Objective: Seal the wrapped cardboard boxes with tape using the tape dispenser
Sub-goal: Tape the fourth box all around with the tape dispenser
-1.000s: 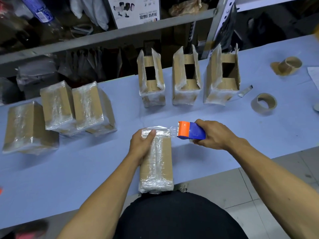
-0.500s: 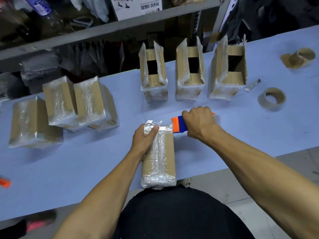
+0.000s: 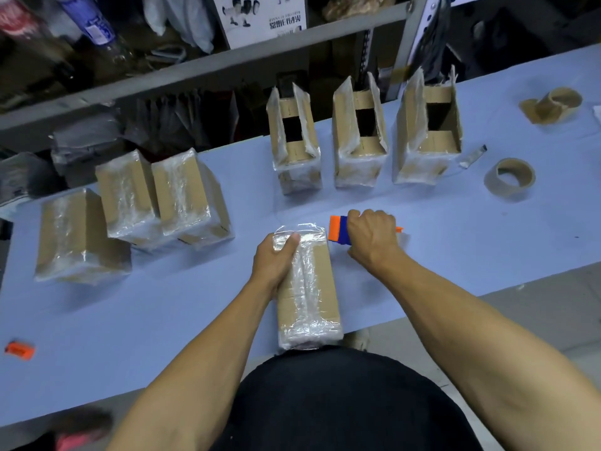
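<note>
- Right then, your left hand (image 3: 276,258) gripped the far left end of the wrapped box (image 3: 307,288), thumb laid across its top and fingers curled down its left side.
- That box lay lengthwise on the blue table (image 3: 455,242), its near end overhanging the table's front edge against your dark shirt (image 3: 341,402).
- Your right hand (image 3: 374,237) was closed in a fist round the tape dispenser (image 3: 338,230), knuckles up; only the orange and blue head showed past your fingers, plus a small orange tip on the far side.
- The dispenser's head sat just beside the box's far right corner; whether it touched the box could not be told.
- Three open, film-wrapped boxes (image 3: 359,141) stood in a row beyond your hands.
- Three sealed boxes (image 3: 130,209) lay to the left, well apart from the one you held.
- Two empty tape cores (image 3: 509,179) rested at the right, and a small orange object (image 3: 19,349) near the left edge.
</note>
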{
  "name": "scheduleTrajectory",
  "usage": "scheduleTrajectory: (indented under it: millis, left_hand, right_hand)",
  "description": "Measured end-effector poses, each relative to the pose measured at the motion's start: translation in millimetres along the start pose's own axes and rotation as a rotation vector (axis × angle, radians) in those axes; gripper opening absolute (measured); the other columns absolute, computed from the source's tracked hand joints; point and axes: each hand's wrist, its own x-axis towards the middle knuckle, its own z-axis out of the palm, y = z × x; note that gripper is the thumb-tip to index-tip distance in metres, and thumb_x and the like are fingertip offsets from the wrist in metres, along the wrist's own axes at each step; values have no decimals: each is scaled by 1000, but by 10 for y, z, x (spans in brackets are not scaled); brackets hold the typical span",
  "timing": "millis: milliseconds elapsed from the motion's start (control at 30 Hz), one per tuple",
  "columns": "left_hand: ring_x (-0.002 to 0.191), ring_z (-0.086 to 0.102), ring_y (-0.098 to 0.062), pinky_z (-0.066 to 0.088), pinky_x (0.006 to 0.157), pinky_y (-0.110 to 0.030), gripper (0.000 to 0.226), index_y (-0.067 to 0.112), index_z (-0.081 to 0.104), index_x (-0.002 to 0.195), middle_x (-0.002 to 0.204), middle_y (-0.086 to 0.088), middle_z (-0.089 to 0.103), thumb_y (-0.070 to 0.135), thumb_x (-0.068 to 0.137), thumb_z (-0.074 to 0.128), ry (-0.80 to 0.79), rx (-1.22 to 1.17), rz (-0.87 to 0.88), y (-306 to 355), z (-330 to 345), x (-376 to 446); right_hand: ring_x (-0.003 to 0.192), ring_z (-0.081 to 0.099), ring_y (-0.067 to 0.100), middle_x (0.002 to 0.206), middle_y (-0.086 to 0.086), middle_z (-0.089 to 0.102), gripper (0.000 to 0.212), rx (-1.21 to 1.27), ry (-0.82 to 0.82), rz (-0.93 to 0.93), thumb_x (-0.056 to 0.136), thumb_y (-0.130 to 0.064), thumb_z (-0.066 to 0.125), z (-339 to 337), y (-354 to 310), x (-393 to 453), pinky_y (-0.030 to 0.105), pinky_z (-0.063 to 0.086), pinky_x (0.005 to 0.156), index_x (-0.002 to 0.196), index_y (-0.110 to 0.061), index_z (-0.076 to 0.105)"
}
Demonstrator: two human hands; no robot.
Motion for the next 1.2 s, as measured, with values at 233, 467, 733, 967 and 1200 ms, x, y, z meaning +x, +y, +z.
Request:
scheduleTrajectory:
  millis: [233,467,733,967,1200]
  left_hand:
    - [115,61,-15,48,106,-39,37,21,59,131,125,5,65,43,101,54,-19,47,12,-107,-68,-43]
    - [101,69,-15,56,92,-34,12,29,66,98,103,6,72,29,89,74,226,-179,34,-186,-15,-72]
    - [70,59,-11,51,75,-34,16,23,70,73,75,8,68,24,89,72,285,-330,85,-12,-81,-110]
    - [101,70,-8,50,87,-18,26,26,72,71,90,16,76,8,89,71,412,-563,343,417,-212,-221]
    - [107,62,7,46,87,-8,29,21,64,95,135,-3,60,-7,89,57,465,-678,259,424,-105,-260]
  right_hand:
    - [116,49,36,135,22,44,82,240,-127,17,88,-16,62,490,-120,-46,40,40,92,152,-3,12]
    - [110,52,28,118,12,57,38,943,179,90,94,-12,48,514,-250,-195,35,41,93,129,-14,62]
    - [71,54,10,76,-4,64,28,1400,250,212,92,-35,64,91,-673,-238,34,44,73,70,-19,58]
    - [69,49,3,78,9,57,21,1501,634,140,92,-11,65,-491,-885,-200,7,37,67,72,-5,61]
    - [86,57,4,96,3,63,11,1622,507,190,91,-6,60,-460,-915,-236,7,42,77,97,-14,57]
